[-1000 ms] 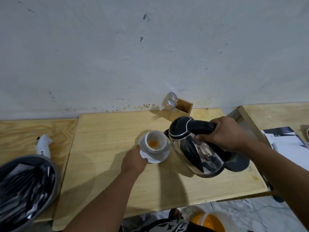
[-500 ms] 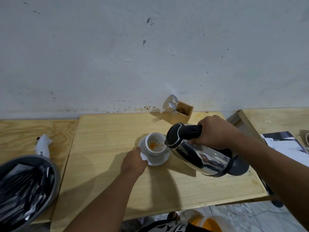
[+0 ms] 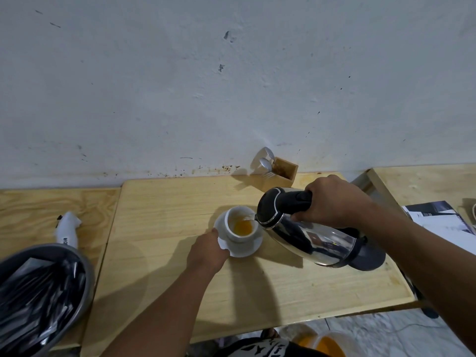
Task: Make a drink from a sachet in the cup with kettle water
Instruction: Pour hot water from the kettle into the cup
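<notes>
A white cup (image 3: pixel 238 237) stands on a white saucer (image 3: pixel 251 249) in the middle of the wooden table (image 3: pixel 167 228). Orange liquid fills the cup's bottom. My left hand (image 3: pixel 208 249) grips the saucer's near-left rim. My right hand (image 3: pixel 332 202) holds the black handle of a steel kettle (image 3: pixel 309 237), which is tipped far to the left with its spout over the cup's right rim, and water runs into the cup.
A wooden holder with spoons (image 3: pixel 279 172) stands by the wall behind the kettle. A metal bowl of dark sachets (image 3: pixel 38 292) sits at the near left, with a white device (image 3: pixel 67 229) behind it. Papers (image 3: pixel 443 222) lie on the right. An orange bucket (image 3: pixel 327 343) is on the floor.
The kettle has tipped further to the left, its spout now at the cup's rim, and the orange liquid in the cup has risen. My left hand stays on the saucer.
</notes>
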